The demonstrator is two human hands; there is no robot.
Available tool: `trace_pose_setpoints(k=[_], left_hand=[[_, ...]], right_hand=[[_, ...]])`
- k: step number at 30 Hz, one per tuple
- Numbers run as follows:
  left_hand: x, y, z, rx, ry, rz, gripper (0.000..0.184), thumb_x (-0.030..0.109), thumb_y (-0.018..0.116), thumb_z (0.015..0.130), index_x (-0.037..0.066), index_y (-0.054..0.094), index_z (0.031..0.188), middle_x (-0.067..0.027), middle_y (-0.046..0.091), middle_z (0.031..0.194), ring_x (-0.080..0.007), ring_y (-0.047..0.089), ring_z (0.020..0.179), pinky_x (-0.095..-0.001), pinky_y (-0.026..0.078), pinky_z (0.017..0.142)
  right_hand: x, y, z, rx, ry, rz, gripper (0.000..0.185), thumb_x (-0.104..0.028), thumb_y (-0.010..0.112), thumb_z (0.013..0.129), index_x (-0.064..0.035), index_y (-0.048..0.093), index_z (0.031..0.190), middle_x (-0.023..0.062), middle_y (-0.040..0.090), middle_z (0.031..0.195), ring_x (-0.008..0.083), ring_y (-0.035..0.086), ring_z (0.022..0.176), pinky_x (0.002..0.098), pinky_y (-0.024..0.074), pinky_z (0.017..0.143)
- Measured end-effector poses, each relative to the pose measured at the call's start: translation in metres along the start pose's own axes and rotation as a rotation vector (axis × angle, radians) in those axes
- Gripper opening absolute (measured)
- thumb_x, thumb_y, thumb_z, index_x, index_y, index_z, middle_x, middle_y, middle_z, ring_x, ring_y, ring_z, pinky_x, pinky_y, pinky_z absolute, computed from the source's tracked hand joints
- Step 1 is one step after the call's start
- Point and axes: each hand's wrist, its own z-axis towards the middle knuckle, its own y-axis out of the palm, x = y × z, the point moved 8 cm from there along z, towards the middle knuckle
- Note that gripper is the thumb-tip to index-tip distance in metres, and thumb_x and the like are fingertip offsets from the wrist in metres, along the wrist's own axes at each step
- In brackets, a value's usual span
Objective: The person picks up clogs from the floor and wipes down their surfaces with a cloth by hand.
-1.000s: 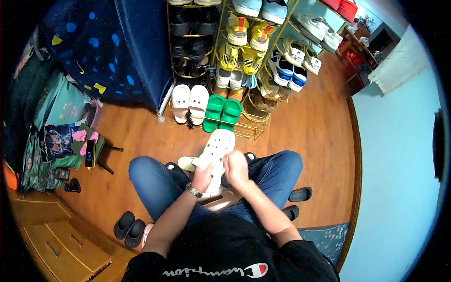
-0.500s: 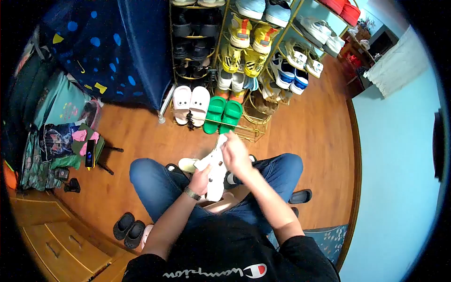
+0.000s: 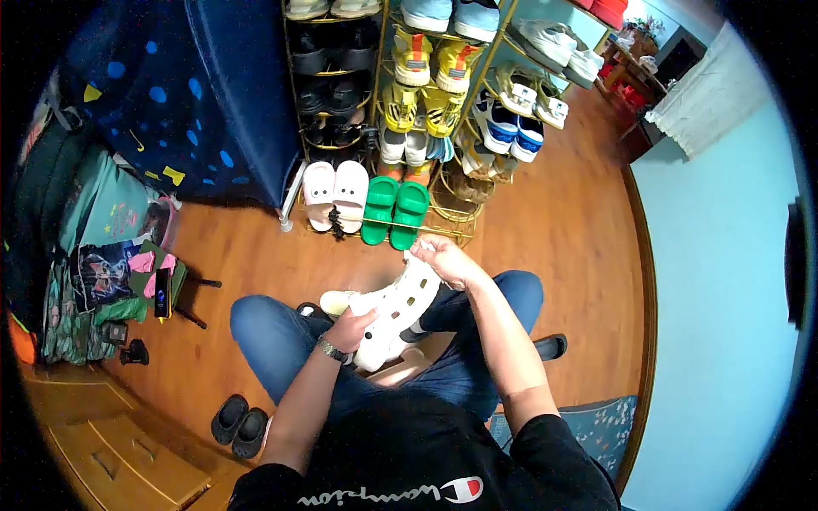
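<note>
A white clog (image 3: 398, 308) with dark holes in its upper is held over my lap, slanting from lower left to upper right. My left hand (image 3: 349, 330), below a wristwatch (image 3: 331, 348), is closed on the clog's near left side. At the clog's far end is my right hand (image 3: 446, 261), its fingers bent and pinched against the edge. A small white bit shows at those fingertips; whether it is part of the clog or something separate, I cannot tell. Behind the left hand, a cream shoe (image 3: 337, 302) rests on the floor.
Ahead stands a gold wire shoe rack (image 3: 375, 128) with several pairs, including white slides (image 3: 335, 196) and green slides (image 3: 396, 213) at the bottom. Dark clogs (image 3: 239, 425) lie at left, a black shoe (image 3: 550, 347) at right. A small stool (image 3: 175, 289) holds clothes and a phone.
The clog has turned so that more of its holed upper faces me. My right hand has shifted right and slightly down, still at its far end. The camera view has shifted slightly.
</note>
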Motion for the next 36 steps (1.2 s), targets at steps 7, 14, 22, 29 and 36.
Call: trace_pose_setpoints(k=[7,14,22,29,36], left_hand=[[0.01,-0.005,-0.008,0.053,-0.047,0.116,0.04,0.009,0.059,0.098,-0.004,0.052,0.135,-0.0118,0.065,0.126,-0.0214,0.065,0.112,-0.0382,0.053,0.098],[0.012,0.003,-0.003,-0.056,0.007,0.173,0.052,0.022,0.074,0.09,0.001,0.054,0.133,-0.0098,0.066,0.124,-0.0215,0.065,0.111,-0.038,0.053,0.096],[0.016,-0.011,-0.007,-0.072,-0.016,-0.134,0.05,0.019,0.067,0.097,0.002,0.047,0.14,-0.0099,0.062,0.132,-0.0217,0.063,0.118,-0.0381,0.052,0.099],[0.011,-0.001,0.002,-0.028,-0.008,0.078,0.039,0.013,0.058,0.101,0.0,0.049,0.137,-0.01,0.063,0.129,-0.0185,0.063,0.116,-0.036,0.052,0.099],[-0.004,-0.009,0.004,0.096,0.011,0.334,0.035,0.009,0.058,0.1,-0.004,0.055,0.133,-0.0097,0.066,0.125,-0.0171,0.064,0.112,-0.0343,0.052,0.097]], right_hand=[[0.015,0.019,-0.027,-0.285,0.094,0.475,0.021,-0.028,0.068,0.098,-0.0075,0.062,0.095,0.0132,0.074,0.098,0.0216,0.073,0.088,0.0346,0.0604,0.078],[0.068,0.022,-0.019,-0.202,0.097,0.51,0.021,-0.026,0.069,0.096,-0.0066,0.064,0.091,0.0108,0.073,0.099,0.0211,0.072,0.085,0.0347,0.0597,0.077],[0.127,0.089,-0.023,-0.068,0.116,1.16,0.026,-0.027,0.061,0.099,-0.0037,0.069,0.109,0.0108,0.073,0.105,0.0246,0.071,0.094,0.0415,0.06,0.085],[0.044,0.012,-0.022,-0.076,-0.008,0.764,0.02,-0.026,0.061,0.101,-0.0066,0.061,0.099,0.021,0.073,0.103,0.0347,0.072,0.098,0.05,0.061,0.082],[-0.033,0.012,-0.037,0.109,-0.2,-0.498,0.02,-0.019,0.067,0.097,-0.0053,0.061,0.084,0.0114,0.069,0.079,0.0227,0.07,0.077,0.0351,0.0559,0.065]])
